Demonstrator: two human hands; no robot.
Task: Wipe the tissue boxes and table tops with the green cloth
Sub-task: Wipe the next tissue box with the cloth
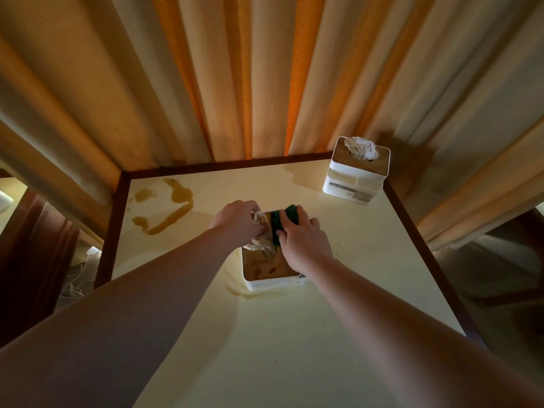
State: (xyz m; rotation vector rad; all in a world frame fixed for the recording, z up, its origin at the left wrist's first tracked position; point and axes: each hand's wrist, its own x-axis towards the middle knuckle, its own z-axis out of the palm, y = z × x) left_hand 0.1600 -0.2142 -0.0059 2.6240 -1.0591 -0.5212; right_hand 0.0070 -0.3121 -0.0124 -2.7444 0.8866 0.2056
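Note:
A white tissue box (272, 272) with a stained wooden lid stands in the middle of the cream table top (294, 334). My left hand (238, 223) grips the far left of the box, its fingers curled by the crumpled tissue (260, 231) that sticks out of the lid. My right hand (304, 242) presses the green cloth (287, 222) onto the far part of the lid, fingers curled over it. A second white tissue box (354, 178) with tissue poking out stands at the table's far right corner.
Brown liquid stains (173, 210) streak the table's far left, and a faint ring (241, 293) lies by the near box. A dark wooden rim (418, 231) edges the table. Cream and orange curtains (265, 78) hang behind. White cables (76, 278) lie on the floor at left.

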